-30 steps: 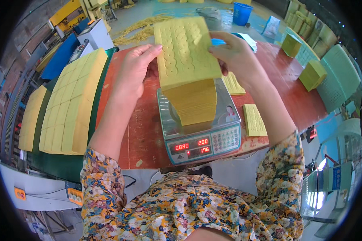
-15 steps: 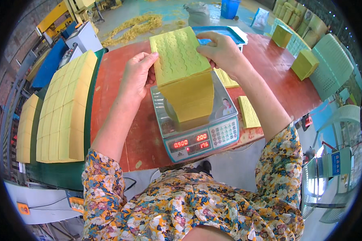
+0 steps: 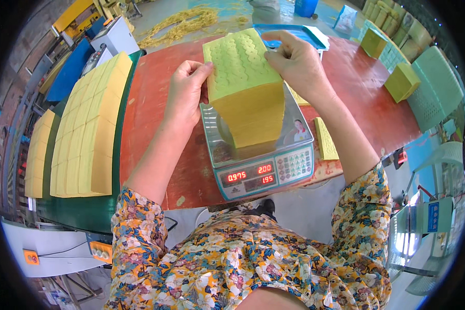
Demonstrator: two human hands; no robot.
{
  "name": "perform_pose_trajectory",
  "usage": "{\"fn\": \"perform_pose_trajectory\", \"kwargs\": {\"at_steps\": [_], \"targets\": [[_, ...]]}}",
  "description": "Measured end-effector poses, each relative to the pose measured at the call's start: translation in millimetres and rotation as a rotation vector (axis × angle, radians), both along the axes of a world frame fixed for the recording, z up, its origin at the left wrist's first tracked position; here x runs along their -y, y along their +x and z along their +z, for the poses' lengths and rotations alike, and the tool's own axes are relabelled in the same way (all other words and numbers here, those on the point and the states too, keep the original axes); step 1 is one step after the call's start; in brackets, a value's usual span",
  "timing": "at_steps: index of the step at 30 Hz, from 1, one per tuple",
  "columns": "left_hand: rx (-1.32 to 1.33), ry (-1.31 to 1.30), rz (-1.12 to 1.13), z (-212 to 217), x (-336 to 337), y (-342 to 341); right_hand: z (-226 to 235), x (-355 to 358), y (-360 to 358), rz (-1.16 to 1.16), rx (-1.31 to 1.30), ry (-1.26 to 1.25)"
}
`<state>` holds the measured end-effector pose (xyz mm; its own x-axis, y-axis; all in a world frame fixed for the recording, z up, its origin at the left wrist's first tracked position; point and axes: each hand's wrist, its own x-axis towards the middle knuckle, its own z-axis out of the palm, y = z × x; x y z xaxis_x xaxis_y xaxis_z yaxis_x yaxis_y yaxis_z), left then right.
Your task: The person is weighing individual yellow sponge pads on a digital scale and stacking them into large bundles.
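Left hand (image 3: 187,89): grasping the upper left edge of the stack (image 3: 256,116), thumb near the top, fingers curled at the side.
Right hand (image 3: 302,66): grasping the upper right edge by the thumb, index toward the back corner; other fingers partly hidden.
Stack: tall, yellow, pattern on top; standing on the scale (image 3: 294,166), between both hands.
Scale: on the red bench (image 3: 150,98).
Pack (image 3: 325,140): thin, yellow, on the bench just right of the scale, partly behind the right forearm.
Tray (image 3: 307,34): blue, beyond the right hand.
Blocks (image 3: 88,129): yellow, in rows on the green surface (image 3: 77,209) at left.
Edges: apparently being squared; press lightly and equally from both sides, flush with the layers below.
Display (image 3: 253,174): lit red; likely skewed by touch, so best read with both hands clear.
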<state>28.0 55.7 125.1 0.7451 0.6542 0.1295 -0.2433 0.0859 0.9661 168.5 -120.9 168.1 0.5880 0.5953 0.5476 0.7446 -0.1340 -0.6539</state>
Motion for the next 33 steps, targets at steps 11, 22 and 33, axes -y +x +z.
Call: {"fn": "perform_pose_trajectory", "kwargs": {"at_steps": [11, 22, 33], "targets": [[0.069, -0.126, 0.065, -9, 3, -16, -17, 58, -22, -0.030, -0.326, 0.266], [0.007, -0.194, 0.076, -53, -13, -77, -122, 131, -68, -0.160, -0.711, 0.519], [0.033, -0.196, -0.021, -59, -13, -69, -134, 133, -73, -0.145, -0.773, 0.568]]}}
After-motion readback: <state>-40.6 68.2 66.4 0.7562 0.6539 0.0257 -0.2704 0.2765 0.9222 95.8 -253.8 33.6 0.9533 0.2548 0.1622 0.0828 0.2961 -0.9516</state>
